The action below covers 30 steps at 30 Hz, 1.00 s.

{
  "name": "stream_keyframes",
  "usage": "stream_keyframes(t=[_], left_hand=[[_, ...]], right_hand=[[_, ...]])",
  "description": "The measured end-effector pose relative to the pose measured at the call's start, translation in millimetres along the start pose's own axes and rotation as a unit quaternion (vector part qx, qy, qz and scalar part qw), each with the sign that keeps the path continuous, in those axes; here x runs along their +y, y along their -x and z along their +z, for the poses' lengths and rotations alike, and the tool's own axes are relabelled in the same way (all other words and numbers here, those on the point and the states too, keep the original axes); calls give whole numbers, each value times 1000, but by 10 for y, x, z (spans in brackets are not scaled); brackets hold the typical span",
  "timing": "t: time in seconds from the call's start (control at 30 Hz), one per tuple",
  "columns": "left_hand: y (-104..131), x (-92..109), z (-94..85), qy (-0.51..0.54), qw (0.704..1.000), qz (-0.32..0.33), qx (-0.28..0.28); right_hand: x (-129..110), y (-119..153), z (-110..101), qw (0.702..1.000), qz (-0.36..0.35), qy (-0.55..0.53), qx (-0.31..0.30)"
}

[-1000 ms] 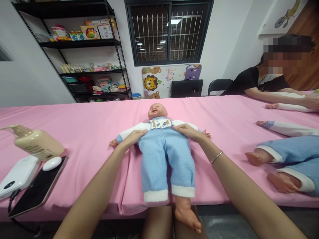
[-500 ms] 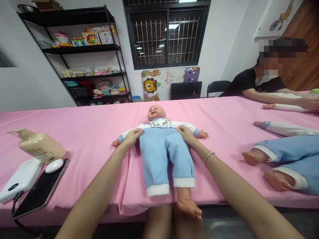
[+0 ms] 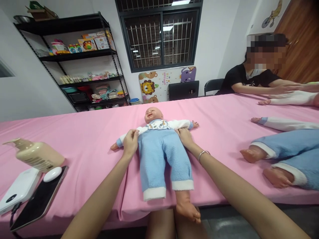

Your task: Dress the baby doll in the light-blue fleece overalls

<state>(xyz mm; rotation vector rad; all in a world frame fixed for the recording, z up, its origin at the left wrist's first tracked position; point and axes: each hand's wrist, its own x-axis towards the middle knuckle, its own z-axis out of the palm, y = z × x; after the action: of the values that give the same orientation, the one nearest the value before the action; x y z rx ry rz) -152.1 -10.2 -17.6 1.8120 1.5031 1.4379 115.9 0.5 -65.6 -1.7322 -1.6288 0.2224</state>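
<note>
- The doll point(image 3: 159, 141) lies on its back on the pink tabletop point(image 3: 94, 132), between the two hands, head away from the wearer, legs toward the near edge.
- Its long axis runs nearly straight out from the wearer, across the line joining the hands; both hands are about equally near, one on each side of the waist.
- The left hand point(image 3: 130, 140) is at the waist of the blue pants point(image 3: 152, 159), beside the shirt point(image 3: 158, 125) sleeve; thumb and forefinger are close, but I cannot tell whether cloth is caught between them.
- The right hand point(image 3: 184, 136) has its fingers clamped on the opposite corner of the pants' waist.
- One bare foot point(image 3: 188, 211) sticks out past the tabletop's near edge; no foot shows below the other cuff point(image 3: 154, 194).
- To the left lie a bottle point(image 3: 41, 155) and a phone point(image 3: 41, 199); to the right, another doll point(image 3: 286, 145).
</note>
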Motion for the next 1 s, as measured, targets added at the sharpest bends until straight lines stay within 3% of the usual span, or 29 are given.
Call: stream_keyframes(t=[0.1,0.17,0.2,0.23,0.27,0.3,0.37,0.47,0.63,0.73,0.83,0.9,0.93,1.0], left_hand=[[136,348,-62,-11,999,24,42],[360,686,-70,-33,996,87,13],[512,859,-59,-50,988,138,-40],[682,1020,-35,-67,968,206,-128],[860,1157,-2,-84,924,290,-233],[1032,1265,40,-115,873,371,-295],[1318,1379,131,-205,795,465,-331],[1523,1359,232,-298,753,505,-300],[1542,1295,189,-323,747,513,-272],[1568,1398,84,-284,732,528,-324],[1450,1514,34,-226,737,486,-413],[1206,1513,86,-182,775,414,-441],[1040,1475,142,-176,813,365,-418],[671,1328,305,-197,890,260,-320]], right_hand=[[-16,-16,7,986,63,-156,4],[-23,-27,9,974,72,-214,5],[-24,-31,11,971,70,-227,5],[-25,-33,15,970,68,-235,4],[-25,-34,19,969,68,-239,6],[-24,-34,23,968,69,-240,9],[-25,-31,26,968,71,-240,16],[-31,-28,22,967,63,-246,11],[-49,-28,29,964,64,-257,0],[-59,-35,37,967,75,-243,1],[-63,-41,38,967,83,-242,1],[-58,-41,37,966,82,-247,-5],[-55,-39,37,964,80,-252,-10],[-56,-38,42,958,65,-277,-25]])
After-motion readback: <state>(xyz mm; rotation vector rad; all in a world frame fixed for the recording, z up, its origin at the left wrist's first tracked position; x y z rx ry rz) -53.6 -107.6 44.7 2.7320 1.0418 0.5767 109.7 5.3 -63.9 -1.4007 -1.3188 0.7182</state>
